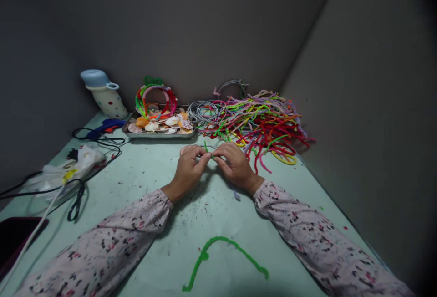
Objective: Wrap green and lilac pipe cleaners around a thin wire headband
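Note:
A short piece of green pipe cleaner (pixel 205 145) sticks up between my two hands, at the middle of the table. My left hand (pixel 191 165) pinches it between thumb and forefinger. Close against those fingertips, my right hand (pixel 234 164) pinches the same green piece from the right. A thin grey wire shows just behind the fingers; most of it is hidden by the hands. Nearer to me, a bent green pipe cleaner (pixel 225 238) lies on the table in an arch, with a small lump on its left side.
Behind my hands stand a metal tray (pixel 160 136) of shells with colourful rings, coiled grey wire (pixel 204 112) and a heap of pipe cleaners (pixel 266 119). At the left are a bottle (pixel 108 99), a blue glue gun (pixel 105 127), black cables, a plastic bag (pixel 82 162) and a dark device (pixel 18 238).

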Motion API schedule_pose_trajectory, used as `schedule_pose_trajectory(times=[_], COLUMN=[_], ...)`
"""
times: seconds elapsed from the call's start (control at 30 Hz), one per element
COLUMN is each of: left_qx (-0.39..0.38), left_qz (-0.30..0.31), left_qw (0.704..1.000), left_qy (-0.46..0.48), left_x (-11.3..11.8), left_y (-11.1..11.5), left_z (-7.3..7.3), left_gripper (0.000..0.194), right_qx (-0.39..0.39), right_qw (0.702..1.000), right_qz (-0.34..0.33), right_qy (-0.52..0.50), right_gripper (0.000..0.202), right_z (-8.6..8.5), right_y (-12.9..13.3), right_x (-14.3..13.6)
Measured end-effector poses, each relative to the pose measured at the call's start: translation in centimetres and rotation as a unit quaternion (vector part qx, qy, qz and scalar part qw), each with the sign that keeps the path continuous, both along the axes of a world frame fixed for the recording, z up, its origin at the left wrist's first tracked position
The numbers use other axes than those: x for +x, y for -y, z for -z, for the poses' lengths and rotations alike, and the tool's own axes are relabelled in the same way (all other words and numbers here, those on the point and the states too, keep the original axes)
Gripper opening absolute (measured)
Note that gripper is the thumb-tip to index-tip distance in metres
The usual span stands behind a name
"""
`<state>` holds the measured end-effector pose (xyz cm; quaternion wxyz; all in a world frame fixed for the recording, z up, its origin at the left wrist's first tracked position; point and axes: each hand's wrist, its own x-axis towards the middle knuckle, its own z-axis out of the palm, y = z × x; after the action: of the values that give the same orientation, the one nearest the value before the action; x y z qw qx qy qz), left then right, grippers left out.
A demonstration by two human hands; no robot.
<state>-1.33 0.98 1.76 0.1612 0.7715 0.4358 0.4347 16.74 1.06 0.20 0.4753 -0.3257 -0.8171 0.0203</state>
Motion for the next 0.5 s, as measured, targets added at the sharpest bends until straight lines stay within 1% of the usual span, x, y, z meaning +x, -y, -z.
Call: schedule_pose_trajectory(times=[0.17, 0.37, 0.5], left_qx=[-0.006, -0.020, -0.030], left_qz=[-0.008, 0.007, 0.004], left_qw=[1.000, 1.000, 1.000], left_qy=[-0.003, -0.001, -0.003], left_x=[0.03, -0.05, -0.02], left_y=[-0.04, -0.14, -0.20], left_z=[-0.03, 0.11, -0.02], left_gripper=[0.024, 0.023, 0.025], right_qx=[-0.003, 0.003, -0.002], right_qw=[1.000, 1.000, 1.000], right_qz=[-0.008, 0.006, -0.004], right_qy=[0.007, -0.001, 0.006], right_gripper=[0.009, 0.009, 0.009], right_z=[0.20, -0.03, 0.07], right_y=[-0.10, 0.01, -0.02], right_x=[0.01, 0.00, 0.01])
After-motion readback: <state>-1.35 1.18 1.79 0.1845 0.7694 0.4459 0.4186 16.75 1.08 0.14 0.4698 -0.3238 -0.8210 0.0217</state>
